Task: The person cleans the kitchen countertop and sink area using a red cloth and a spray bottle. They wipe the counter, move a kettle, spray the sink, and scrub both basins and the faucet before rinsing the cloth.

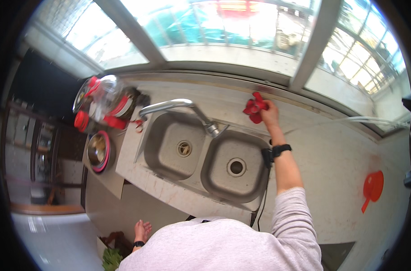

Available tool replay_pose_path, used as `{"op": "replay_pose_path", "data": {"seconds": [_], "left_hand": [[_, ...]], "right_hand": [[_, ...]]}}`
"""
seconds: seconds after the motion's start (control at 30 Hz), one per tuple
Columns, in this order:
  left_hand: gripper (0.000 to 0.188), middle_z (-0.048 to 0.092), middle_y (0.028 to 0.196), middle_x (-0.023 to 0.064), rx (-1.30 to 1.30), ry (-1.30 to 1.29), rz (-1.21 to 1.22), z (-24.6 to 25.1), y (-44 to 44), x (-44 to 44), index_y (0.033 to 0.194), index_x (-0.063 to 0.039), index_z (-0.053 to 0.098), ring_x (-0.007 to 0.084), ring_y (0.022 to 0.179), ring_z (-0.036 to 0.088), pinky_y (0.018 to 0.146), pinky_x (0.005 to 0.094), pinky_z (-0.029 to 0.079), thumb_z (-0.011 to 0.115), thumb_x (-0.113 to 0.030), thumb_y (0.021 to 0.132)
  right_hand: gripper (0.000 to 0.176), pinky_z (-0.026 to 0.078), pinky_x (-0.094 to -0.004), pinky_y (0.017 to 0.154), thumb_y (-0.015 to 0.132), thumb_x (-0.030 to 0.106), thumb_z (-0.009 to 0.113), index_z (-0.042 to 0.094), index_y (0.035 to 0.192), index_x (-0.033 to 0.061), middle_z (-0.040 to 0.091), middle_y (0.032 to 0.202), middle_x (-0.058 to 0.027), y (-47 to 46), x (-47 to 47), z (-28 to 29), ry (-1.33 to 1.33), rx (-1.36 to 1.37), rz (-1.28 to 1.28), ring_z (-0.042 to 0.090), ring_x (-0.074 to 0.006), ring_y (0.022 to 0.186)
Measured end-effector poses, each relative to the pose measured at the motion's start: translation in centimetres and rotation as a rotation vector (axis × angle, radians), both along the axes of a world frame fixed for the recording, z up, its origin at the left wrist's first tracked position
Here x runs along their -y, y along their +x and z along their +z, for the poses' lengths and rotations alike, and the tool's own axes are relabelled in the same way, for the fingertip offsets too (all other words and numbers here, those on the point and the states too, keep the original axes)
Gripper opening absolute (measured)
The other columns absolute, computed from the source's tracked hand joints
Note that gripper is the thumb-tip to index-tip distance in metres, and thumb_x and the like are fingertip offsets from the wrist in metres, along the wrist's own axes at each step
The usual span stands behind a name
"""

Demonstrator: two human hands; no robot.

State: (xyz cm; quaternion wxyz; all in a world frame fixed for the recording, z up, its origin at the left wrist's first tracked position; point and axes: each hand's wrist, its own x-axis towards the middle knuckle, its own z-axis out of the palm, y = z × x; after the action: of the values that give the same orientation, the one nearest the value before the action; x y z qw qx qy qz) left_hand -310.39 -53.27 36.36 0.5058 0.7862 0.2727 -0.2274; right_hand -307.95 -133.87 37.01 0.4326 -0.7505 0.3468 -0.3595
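Observation:
My right hand [270, 114] is closed on a crumpled red cloth [254, 107] at the back of the pale countertop [314, 152], below the window frame. Under my outstretched arm lies the right bowl of a stainless steel double sink [203, 189]; a chrome faucet [200, 115] rises behind it, its spout turned over the left bowl. Some pale scraps lie in the left drain [184, 149]. My left hand [143, 230] hangs low beside my body, away from the counter, empty with its fingers partly spread.
Clear jars with red lids [114, 98] crowd the left end. Below them stands a metal bowl in a pink-rimmed basin [105, 149]. An orange-red plastic dipper [373, 186] lies on the right. A black cable [265, 200] runs by the sink; leafy greens [111, 260] are at lower left.

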Motion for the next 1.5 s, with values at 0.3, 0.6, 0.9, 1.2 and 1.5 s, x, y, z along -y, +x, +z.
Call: {"op": "replay_pose_path", "data": {"seconds": [0.3,0.6,0.9,1.2,1.5], "left_hand": [[0.03,0.062,0.091,0.0118,0.225,-0.091,0.241,3.8,5.5,4.1,0.112,-0.004,0.046,0.0161,0.072,0.06,0.064,0.0285,0.051,0.041,-0.029,0.096],[0.03,0.063,0.092,0.0129,0.327,-0.19,-0.047,2.7,19.9,-2.9,0.114,-0.003,0.048,0.0147,0.072,0.061,0.063,0.0254,0.051,0.042,-0.026,0.096],[0.027,0.063,0.089,0.0117,0.041,0.023,0.064,1.8,28.5,-21.8,0.113,-0.005,0.047,0.0141,0.066,0.06,0.059,0.0253,0.049,0.042,-0.026,0.096],[0.026,0.063,0.087,0.0129,-0.092,0.03,0.082,-0.5,30.7,-23.5,0.113,-0.006,0.046,0.0163,0.066,0.061,0.057,0.0279,0.05,0.043,-0.025,0.096],[0.026,0.063,0.087,0.0145,-0.068,-0.015,-0.053,-1.2,33.6,-19.0,0.113,-0.005,0.044,0.0189,0.064,0.061,0.055,0.0314,0.052,0.042,-0.024,0.096]], "right_hand": [[0.019,0.047,-0.0223,0.067,0.081,0.008,0.057,0.063,0.097,-0.0005,0.063,0.085,-0.0016,-6.9,-14.9,7.6,0.663,-0.002,0.311,0.058,-0.0078,0.076],[0.027,0.043,-0.0384,0.08,0.07,0.011,0.058,0.06,0.093,-0.0022,0.058,0.089,-0.0212,17.8,-33.6,-3.5,0.1,0.017,0.118,0.055,-0.0365,0.087],[0.041,0.045,-0.0427,0.086,0.075,0.029,0.058,0.062,0.101,-0.0029,0.057,0.108,-0.0274,24.7,-18.1,-7.5,0.067,-1.041,-0.435,0.056,-0.0385,0.102],[0.017,0.045,-0.0445,0.076,0.075,0.007,0.053,0.058,0.089,0.0003,0.054,0.1,-0.0181,38.5,-28.2,-9.0,-0.475,-0.862,-0.228,0.052,-0.0376,0.089],[0.041,0.043,-0.0419,0.082,0.061,-0.002,0.059,0.059,0.102,0.0025,0.055,0.11,-0.0125,43.4,-33.1,-2.0,-0.651,-0.141,0.073,0.051,-0.0331,0.092]]}}
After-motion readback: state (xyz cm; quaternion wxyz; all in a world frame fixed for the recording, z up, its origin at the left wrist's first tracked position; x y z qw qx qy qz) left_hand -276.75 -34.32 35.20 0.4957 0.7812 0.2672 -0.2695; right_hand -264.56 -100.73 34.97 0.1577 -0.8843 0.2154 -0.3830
